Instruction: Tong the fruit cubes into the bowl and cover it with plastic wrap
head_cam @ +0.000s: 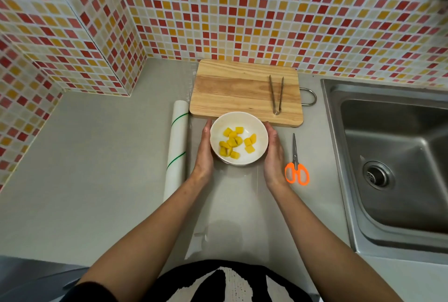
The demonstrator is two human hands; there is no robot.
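A white bowl (257,129) with several yellow fruit cubes (232,143) in it sits at the middle of the counter, on a clear sheet of plastic wrap (232,204) spread flat toward me. My left hand (204,154) cups the bowl's left side and my right hand (274,154) cups its right side. The plastic wrap roll (176,149) lies just left of my left hand, lengthwise. Metal tongs (276,94) rest on the wooden cutting board (232,91) behind the bowl.
Orange-handled scissors (296,166) lie right of my right hand. A steel sink (392,156) fills the right side. The tiled wall (218,11) stands behind the board and juts out at the left.
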